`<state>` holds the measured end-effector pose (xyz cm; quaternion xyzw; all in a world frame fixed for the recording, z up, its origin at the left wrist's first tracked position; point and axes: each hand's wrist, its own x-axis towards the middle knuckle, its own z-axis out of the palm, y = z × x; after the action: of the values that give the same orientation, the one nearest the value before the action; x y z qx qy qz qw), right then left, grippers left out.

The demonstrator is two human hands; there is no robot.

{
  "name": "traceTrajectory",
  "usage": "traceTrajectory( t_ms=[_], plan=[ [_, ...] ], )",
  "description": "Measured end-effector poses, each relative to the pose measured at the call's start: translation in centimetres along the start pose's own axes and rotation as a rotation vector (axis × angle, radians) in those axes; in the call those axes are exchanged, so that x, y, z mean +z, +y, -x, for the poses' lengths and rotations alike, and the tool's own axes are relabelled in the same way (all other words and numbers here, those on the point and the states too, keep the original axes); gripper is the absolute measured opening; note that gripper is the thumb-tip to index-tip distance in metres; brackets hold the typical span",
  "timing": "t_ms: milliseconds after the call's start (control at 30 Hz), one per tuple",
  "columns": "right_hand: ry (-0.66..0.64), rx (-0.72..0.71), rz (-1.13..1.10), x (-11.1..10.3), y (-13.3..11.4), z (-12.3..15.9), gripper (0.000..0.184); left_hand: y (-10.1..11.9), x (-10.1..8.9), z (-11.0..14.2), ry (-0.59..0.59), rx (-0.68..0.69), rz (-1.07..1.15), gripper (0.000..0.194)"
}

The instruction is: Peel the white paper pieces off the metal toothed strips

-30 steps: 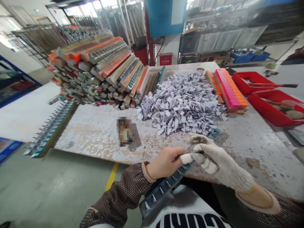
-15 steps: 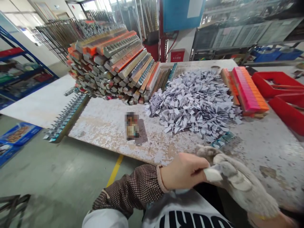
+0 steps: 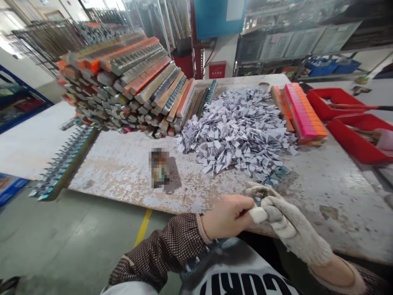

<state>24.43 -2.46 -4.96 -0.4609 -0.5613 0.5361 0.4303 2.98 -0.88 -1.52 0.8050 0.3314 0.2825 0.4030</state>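
Note:
My left hand (image 3: 229,215) is bare, below a brown checked sleeve cover, with its fingers closed. At its fingertips shows a short white piece (image 3: 258,214); I cannot tell whether it is a finger wrap or something held. My right hand (image 3: 288,223) wears a greyish-white knitted glove, darkly stained at the fingertips, and its fingers are curled against the left fingertips. Whatever lies between the two hands is hidden. Just beyond them spreads a heap of small whitish flat pieces (image 3: 239,131), with a teal strip (image 3: 278,176) at its near edge.
A tall stack of bars (image 3: 123,86) stands at the back left of the worn white table (image 3: 113,172). A toothed strip (image 3: 63,159) lies at the left edge. Pink and orange blocks (image 3: 302,110) and red bins (image 3: 359,139) sit right. A blurred-out object (image 3: 159,169) stands mid-table.
The view has turned slightly to the right, so the table's things sit further left. Both hands stay together at the table's front edge, fingers still closed.

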Motion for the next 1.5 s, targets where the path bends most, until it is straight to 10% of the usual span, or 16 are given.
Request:
traceTrajectory(
  t_ms=[100, 267, 500, 1167, 1500],
  plan=[
    [0.104, -0.058, 0.161, -3.7, -0.3, -2.2, 0.038, -1.1, -0.3, 0.1, -0.032, -0.040, -0.188, 0.026],
    [0.207, -0.408, 0.766, -9.8, 0.3, -6.7, 0.027, -2.1, -0.5, 0.8, -0.124, -0.133, -0.385, 0.059],
    [0.025, -0.635, 1.369, -11.6, 0.8, -8.2, 0.023, -2.2, 0.1, 0.8, -0.253, -0.258, -0.333, 0.045],
    [0.056, -0.037, 0.387, -10.8, 2.1, -9.4, 0.026, -2.4, -0.3, 0.1, -0.304, -0.279, -0.285, 0.047],
    [0.064, -0.129, 0.607, -10.9, 2.5, -8.3, 0.027, -2.9, -0.2, 0.1, -0.276, -0.268, -0.238, 0.046]
  ],
)
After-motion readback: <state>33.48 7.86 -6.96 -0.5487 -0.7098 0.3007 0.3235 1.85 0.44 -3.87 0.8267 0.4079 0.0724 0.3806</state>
